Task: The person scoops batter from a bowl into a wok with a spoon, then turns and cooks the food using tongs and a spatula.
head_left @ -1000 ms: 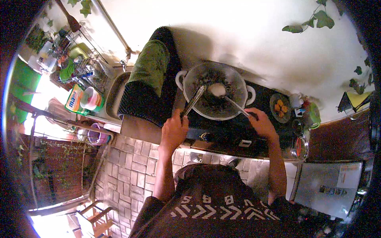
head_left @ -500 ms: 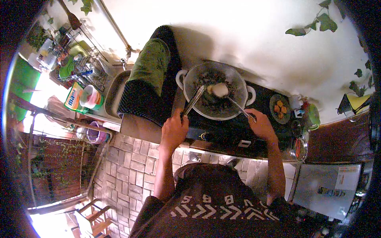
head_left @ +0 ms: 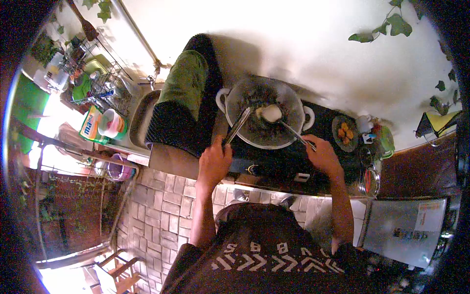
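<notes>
A two-handled wok [head_left: 294, 100] sits on the black stove, dark and hazy inside. My left hand [head_left: 215, 159] is closed around metal tongs [head_left: 237, 128], whose tips reach over the wok's left part. In my right hand [head_left: 323, 154] is the handle of a ladle [head_left: 271, 113], its pale round bowl over the middle of the wok. A small yellowish piece lies between the tong tips and the ladle; its kind is unclear. What else lies in the wok is blurred by haze.
A plate [head_left: 338, 128] with several orange-brown fried pieces stands right of the wok. Left of it, a green cloth [head_left: 183, 81] lies over a dark ribbed cover beside the sink [head_left: 145, 115]. A dish rack [head_left: 105, 85] and a white bucket [head_left: 112, 123] stand further left.
The ladle's bowl has dipped slightly toward me in the wok. The wok's inside looks hazier. Both hands keep their grips, and the whole view has shifted a little.
</notes>
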Available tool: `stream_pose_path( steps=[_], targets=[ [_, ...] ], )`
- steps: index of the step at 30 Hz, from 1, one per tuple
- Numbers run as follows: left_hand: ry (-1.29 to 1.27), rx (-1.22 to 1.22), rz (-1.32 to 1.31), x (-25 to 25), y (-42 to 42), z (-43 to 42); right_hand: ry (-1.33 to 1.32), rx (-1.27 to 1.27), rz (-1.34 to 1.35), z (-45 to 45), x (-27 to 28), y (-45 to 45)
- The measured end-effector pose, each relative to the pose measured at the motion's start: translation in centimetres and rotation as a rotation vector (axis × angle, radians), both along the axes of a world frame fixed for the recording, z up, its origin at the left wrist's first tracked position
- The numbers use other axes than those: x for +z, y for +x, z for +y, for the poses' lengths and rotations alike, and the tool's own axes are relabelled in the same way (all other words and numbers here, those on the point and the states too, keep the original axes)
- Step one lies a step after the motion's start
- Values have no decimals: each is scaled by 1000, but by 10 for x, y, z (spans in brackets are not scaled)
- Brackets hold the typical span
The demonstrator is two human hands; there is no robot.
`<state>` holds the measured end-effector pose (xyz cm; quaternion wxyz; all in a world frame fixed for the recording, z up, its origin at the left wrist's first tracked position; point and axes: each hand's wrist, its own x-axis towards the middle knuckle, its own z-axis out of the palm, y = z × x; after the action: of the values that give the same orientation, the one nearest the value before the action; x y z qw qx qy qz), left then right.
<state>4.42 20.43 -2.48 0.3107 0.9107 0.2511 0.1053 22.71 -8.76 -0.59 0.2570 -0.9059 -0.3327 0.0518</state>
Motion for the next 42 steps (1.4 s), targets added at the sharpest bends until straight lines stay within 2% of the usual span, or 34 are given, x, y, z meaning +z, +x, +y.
stream_pose_path(
  steps=[2,6,9,11,15,18,20,21,23,26,27,29,31,36,37,38,41,42],
  targets=[
    [-19,-5,-12,-2,-2,2,3,-81,125,1,15,-4],
    [15,5,30,-5,-4,1,94,-21,27,4,1,-3],
    [20,-1,15,-6,-5,0,10,-34,61,19,5,-9],
    [5,12,21,-6,-7,2,-161,-75,82,24,1,-12],
    [35,-22,70,-8,-5,11,-131,-63,61,28,23,-16],
    [85,-38,76,-18,0,17,-138,-115,199,29,35,-11],
    [115,-35,53,-22,2,19,115,8,11,15,27,-7],
    [102,-41,30,-20,4,20,111,12,15,16,39,-12],
    [93,-49,9,-20,9,22,-139,-271,241,20,76,-23],
    [91,-115,-28,-17,24,22,-149,-233,174,10,79,-21],
    [122,-117,31,-9,31,21,-146,-234,173,8,78,-19],
    [157,-112,87,10,42,19,-319,-108,5,4,73,-14],
    [252,-149,143,31,53,19,-319,-79,-20,-1,60,-4],
    [500,-218,156,61,71,24,-210,-11,-39,3,28,8],
    [570,-246,187,69,74,23,-115,8,-21,3,23,8],
    [584,-239,190,70,79,26,-22,28,-3,2,21,9],
    [524,-287,221,44,96,38,6,-25,22,0,26,5],
    [452,-239,330,33,105,38,24,-27,21,-2,24,6]
  ],
)
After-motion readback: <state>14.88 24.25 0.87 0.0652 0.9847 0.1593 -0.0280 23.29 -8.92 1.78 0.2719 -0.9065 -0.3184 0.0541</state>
